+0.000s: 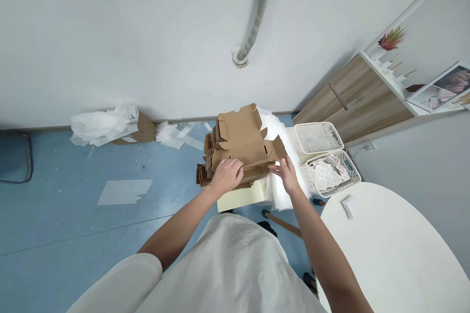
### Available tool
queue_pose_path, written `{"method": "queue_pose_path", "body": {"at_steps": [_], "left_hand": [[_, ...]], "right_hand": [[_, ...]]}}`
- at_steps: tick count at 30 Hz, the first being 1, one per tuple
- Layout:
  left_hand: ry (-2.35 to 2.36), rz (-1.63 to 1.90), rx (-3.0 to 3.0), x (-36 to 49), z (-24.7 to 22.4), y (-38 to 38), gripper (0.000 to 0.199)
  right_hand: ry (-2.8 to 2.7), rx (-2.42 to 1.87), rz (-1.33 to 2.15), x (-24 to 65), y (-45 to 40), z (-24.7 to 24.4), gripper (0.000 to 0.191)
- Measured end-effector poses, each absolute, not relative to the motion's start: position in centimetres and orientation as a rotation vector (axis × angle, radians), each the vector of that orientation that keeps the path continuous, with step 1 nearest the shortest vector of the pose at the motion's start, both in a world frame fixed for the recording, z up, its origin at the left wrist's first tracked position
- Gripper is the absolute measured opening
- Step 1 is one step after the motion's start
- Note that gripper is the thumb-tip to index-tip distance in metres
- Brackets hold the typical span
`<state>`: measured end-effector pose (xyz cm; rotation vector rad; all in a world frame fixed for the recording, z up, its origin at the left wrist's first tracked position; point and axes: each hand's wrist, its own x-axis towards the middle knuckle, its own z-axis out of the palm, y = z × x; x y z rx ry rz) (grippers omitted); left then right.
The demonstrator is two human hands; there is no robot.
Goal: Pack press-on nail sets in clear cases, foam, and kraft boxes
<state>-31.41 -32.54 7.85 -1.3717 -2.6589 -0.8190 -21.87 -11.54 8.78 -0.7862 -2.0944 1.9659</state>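
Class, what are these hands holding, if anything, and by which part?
An unfolded cardboard box: left hand at its near edge, right hand by its near right corner.

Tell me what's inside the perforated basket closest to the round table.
White paper pieces are heaped in the perforated basket; the pile hides whatever lies underneath, and I can't identify the small blue patch.

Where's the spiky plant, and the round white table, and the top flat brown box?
Spiky plant (pixel 392 39): head view, on its reddish leaves.
Round white table (pixel 396 239): head view, on its bare top.
Top flat cardboard box (pixel 238 128): head view, on its wide brown panel.
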Motion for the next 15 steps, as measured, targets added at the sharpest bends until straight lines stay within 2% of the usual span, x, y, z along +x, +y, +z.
{"method": "queue_pose_path", "body": {"at_steps": [3,10,11,15], "left_hand": [[-2.602,-0.84,-1.429,-30.8,7.6,-32.1,0.02],[-2.638,-0.918,-1.389,-29.8,7.9,-31.5,0.018],[-2.658,-0.94,-1.338,-29.7,8.0,-31.6,0.023],[-2.762,-1.037,-1.107,-29.7,8.5,-31.4,0.07]], "right_hand": [[-2.08,-0.898,2.039,-22.9,-11.1,10.6,0.05],[-2.176,-0.9,1.796,-23.6,-10.7,11.8,0.06],[-2.157,-0.872,1.761,-23.3,-10.5,11.9,0.06],[-2.081,-0.81,1.531,-21.3,-9.3,11.8,0.053]]}}
